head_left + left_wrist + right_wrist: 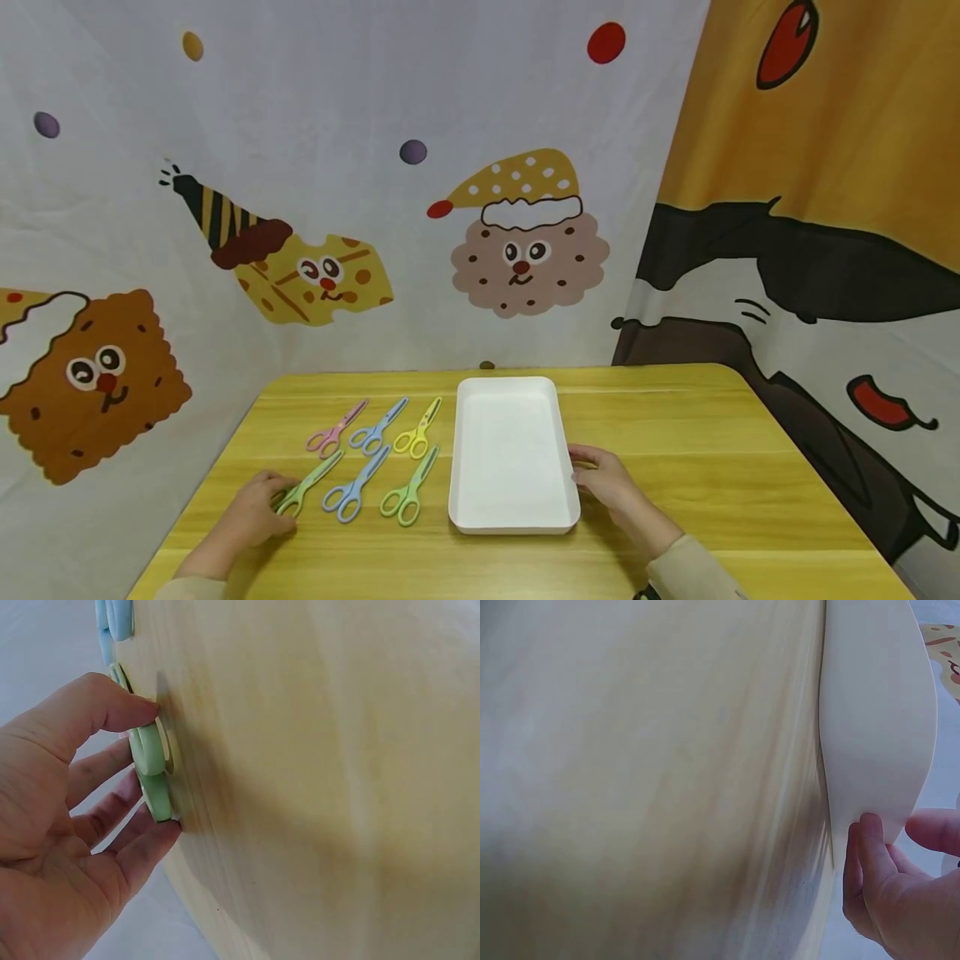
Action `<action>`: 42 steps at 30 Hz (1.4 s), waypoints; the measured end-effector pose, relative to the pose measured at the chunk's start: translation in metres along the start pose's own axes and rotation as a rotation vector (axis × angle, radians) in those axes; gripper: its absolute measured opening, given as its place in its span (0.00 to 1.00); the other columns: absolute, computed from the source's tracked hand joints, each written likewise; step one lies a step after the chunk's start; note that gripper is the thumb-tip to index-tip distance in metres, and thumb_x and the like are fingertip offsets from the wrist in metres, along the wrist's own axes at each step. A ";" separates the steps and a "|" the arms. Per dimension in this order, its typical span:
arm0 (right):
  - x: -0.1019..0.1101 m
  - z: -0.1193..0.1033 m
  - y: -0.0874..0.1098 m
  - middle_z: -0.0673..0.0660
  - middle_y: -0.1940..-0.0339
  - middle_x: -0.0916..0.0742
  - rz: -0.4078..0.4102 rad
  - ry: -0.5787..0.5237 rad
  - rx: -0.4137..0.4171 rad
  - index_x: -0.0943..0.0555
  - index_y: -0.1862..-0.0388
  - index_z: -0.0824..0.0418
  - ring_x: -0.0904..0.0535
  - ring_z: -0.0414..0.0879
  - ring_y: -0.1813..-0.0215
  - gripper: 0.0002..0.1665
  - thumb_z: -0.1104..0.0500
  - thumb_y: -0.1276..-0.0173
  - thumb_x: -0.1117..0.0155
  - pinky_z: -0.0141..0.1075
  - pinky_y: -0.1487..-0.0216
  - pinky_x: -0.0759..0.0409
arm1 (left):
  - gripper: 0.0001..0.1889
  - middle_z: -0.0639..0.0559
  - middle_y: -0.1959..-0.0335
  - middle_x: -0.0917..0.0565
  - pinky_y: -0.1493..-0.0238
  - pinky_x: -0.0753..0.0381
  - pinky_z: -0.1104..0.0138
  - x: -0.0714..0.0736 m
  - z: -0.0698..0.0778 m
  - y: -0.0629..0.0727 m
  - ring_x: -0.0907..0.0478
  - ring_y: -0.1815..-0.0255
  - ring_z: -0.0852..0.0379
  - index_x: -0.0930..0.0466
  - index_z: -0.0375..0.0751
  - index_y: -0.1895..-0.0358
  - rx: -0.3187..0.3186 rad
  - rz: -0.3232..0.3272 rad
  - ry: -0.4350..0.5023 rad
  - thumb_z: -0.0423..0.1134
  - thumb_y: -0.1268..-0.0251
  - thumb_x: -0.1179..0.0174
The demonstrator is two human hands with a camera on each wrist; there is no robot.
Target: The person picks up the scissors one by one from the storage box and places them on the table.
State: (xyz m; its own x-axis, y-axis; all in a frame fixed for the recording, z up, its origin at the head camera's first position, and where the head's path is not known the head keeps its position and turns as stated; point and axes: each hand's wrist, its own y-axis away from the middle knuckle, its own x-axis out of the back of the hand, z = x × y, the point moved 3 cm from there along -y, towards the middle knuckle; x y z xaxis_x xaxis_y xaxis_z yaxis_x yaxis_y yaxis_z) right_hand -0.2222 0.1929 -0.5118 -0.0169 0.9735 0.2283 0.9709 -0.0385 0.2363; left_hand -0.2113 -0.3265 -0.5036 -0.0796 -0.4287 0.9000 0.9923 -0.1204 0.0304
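Observation:
At the left of the table, my left hand [258,512] grips the handle loops of a pair of light green scissors [313,477]. The left wrist view shows the thumb on one side of the green handle [148,750] and fingers on the other. My right hand [609,482] holds the right edge of a white rectangular tray [512,454]. In the right wrist view, fingertips [870,825] press its outer wall while the thumb lies at the rim. The tray's inside is bare. Both hands are low, near the tabletop.
Beside the held pair lie blue scissors [356,485] and another green pair [411,492]. Behind them is a row of pink [337,429], blue [379,427] and yellow scissors [419,429]. The wooden table [675,433] meets a patterned cloth [360,100] at its back.

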 end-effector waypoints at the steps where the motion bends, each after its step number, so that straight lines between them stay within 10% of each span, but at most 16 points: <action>1: 0.000 0.000 0.000 0.70 0.44 0.22 0.000 -0.001 -0.002 0.28 0.40 0.73 0.20 0.54 0.51 0.26 0.75 0.39 0.48 0.44 0.51 0.19 | 0.31 0.44 0.56 0.23 0.54 0.24 0.51 0.000 -0.001 0.000 0.24 0.55 0.44 0.20 0.33 0.50 0.000 -0.002 -0.001 0.35 0.68 0.26; 29: 0.001 -0.002 -0.001 0.70 0.44 0.22 -0.012 0.037 0.013 0.28 0.40 0.74 0.19 0.54 0.52 0.25 0.75 0.39 0.47 0.45 0.53 0.18 | 0.37 0.36 0.49 0.26 0.49 0.26 0.46 -0.003 -0.002 0.001 0.27 0.49 0.37 0.27 0.27 0.42 0.015 -0.042 0.037 0.37 0.61 0.27; 42: 0.020 -0.010 -0.004 0.71 0.42 0.24 -0.042 0.101 0.034 0.32 0.36 0.73 0.20 0.54 0.50 0.29 0.70 0.37 0.43 0.46 0.54 0.18 | 0.32 0.27 0.40 0.32 0.46 0.30 0.39 0.006 0.038 -0.015 0.33 0.42 0.27 0.34 0.27 0.36 -0.059 0.097 0.066 0.37 0.42 0.37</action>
State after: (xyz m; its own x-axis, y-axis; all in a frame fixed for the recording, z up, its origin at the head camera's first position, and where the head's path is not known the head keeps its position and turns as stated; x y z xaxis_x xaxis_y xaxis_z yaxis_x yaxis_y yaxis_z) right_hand -0.2290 0.2104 -0.4984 -0.0804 0.9463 0.3133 0.9764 0.0116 0.2156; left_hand -0.2232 -0.2931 -0.4825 0.0088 -0.4986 0.8668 0.9885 -0.1267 -0.0829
